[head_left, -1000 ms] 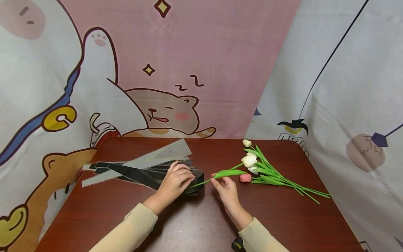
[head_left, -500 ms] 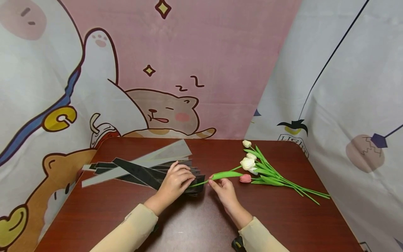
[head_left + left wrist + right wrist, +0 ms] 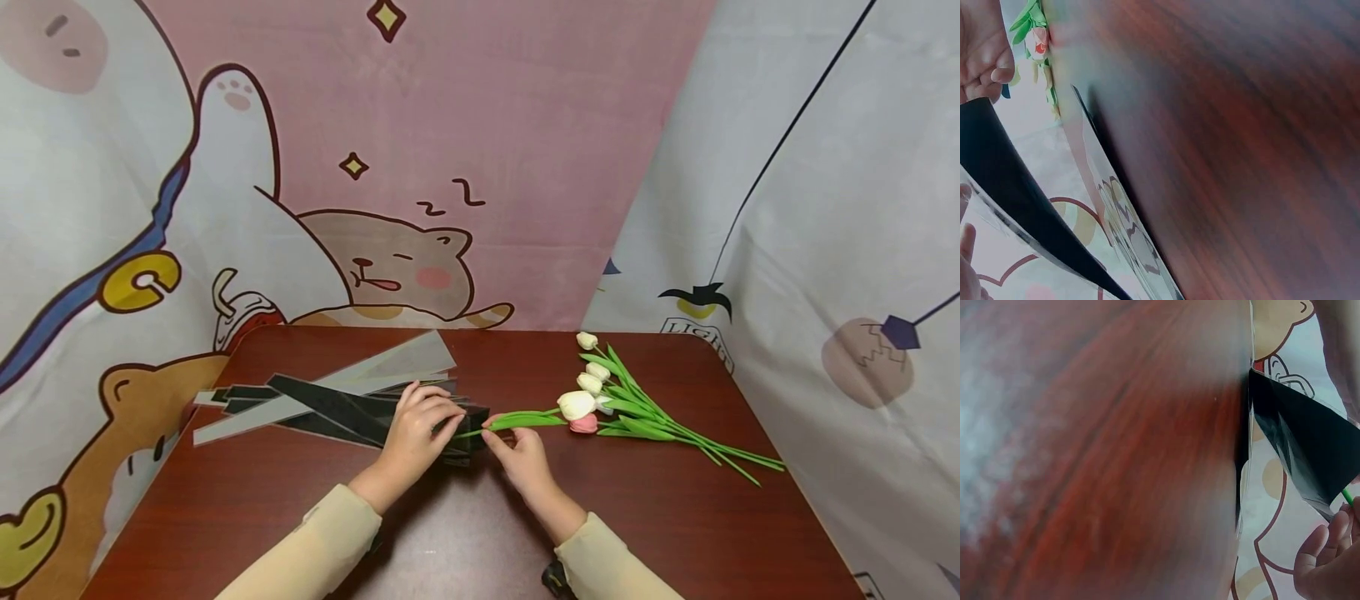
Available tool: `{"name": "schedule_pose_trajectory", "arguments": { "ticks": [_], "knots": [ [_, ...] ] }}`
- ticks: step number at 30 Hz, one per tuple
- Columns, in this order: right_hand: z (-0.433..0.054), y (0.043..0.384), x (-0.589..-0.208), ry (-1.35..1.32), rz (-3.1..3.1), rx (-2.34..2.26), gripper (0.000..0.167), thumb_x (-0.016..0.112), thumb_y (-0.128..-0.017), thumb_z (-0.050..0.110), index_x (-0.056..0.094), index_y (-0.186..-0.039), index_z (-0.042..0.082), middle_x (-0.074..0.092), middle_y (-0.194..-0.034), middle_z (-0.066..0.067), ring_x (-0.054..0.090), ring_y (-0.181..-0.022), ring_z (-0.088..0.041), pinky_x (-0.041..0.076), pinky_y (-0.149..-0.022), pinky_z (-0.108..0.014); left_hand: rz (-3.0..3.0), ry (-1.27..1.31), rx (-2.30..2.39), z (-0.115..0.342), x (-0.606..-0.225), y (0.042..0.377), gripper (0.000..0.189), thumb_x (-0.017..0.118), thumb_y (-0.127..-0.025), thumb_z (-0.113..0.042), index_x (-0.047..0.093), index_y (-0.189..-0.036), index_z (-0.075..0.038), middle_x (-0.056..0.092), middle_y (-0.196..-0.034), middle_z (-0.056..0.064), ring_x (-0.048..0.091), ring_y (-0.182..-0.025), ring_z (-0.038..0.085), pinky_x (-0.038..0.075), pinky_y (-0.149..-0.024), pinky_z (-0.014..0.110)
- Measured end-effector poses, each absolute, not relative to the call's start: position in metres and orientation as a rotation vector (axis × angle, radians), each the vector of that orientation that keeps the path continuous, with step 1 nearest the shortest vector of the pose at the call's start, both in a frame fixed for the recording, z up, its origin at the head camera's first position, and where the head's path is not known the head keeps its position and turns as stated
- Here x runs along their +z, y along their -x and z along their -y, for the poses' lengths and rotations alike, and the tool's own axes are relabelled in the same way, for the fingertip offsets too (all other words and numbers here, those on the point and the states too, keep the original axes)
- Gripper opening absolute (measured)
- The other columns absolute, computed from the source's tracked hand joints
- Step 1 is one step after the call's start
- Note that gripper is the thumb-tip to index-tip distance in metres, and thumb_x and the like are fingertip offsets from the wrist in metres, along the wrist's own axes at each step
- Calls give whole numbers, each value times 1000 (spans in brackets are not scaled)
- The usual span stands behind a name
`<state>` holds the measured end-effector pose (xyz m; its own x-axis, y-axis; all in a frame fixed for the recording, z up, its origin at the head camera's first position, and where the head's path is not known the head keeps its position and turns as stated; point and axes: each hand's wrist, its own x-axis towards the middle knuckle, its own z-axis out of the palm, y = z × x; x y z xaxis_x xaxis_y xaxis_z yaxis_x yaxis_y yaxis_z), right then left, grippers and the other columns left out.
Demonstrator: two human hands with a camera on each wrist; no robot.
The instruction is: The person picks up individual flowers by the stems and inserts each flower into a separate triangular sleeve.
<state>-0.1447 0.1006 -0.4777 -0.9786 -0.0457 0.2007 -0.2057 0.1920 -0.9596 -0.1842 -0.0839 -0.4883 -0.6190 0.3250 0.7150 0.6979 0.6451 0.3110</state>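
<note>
My left hand (image 3: 420,437) grips a black flower sleeve (image 3: 1010,181) near its open end, lifted off the table. With thumb and fingers my right hand (image 3: 525,462) pinches the green stem of a white tulip (image 3: 577,406), right beside the sleeve's mouth. In the right wrist view the stem (image 3: 1349,497) runs between the right fingers and the black sleeve; its lower end is hidden. Several more tulips lie to the right, mostly white, with one pink tulip (image 3: 583,424) just under the held bloom.
Several flat black and clear sleeves (image 3: 315,408) overlap on the left half of the brown table (image 3: 675,517). A printed cloth (image 3: 525,167) hangs behind and around the table.
My right hand has moved left with the white tulip, towards the sleeve, and less stem shows between the hands. A black sleeve's far end has lifted slightly. The left hand has barely moved.
</note>
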Motion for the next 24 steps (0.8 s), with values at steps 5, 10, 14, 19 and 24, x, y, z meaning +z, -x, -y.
{"name": "schedule_pose_trajectory", "arguments": {
  "ticks": [5,10,14,19,24],
  "knots": [
    [-102,145,-476,-257,2340,1945,22,67,-85,1,64,-105,-8,65,-95,-21,59,-75,-13,50,-65,-19,2242,762,-790,85,-488,185,6,75,-81,-18,75,-87,-17,72,-85,-5,60,-100,18,34,-103,54],
    [-105,144,-474,-322,2343,1986,32,64,-87,1,60,-118,-5,55,-92,-17,51,-71,-9,44,-61,-17,2254,750,-785,87,-489,186,6,75,-81,-18,75,-87,-18,72,-86,-6,60,-101,17,33,-104,54],
    [-109,143,-470,-341,2305,2053,43,62,-83,-7,52,-125,-6,52,-86,-14,45,-66,-7,39,-57,-14,2252,749,-781,89,-489,187,7,75,-81,-18,74,-88,-19,72,-86,-7,60,-101,17,33,-104,54],
    [-116,144,-466,-334,2252,2093,51,58,-77,-17,40,-124,-8,54,-89,-19,49,-71,-10,41,-61,-15,2243,748,-784,90,-490,187,6,75,-81,-18,75,-87,-18,72,-86,-6,60,-101,17,33,-104,54],
    [-132,149,-473,-302,2358,1905,51,61,-75,-13,47,-123,-1,55,-85,-10,51,-70,-8,43,-60,-17,2243,740,-793,92,-490,187,6,75,-81,-17,75,-87,-18,72,-86,-6,59,-101,17,33,-104,54]
  ]
}}
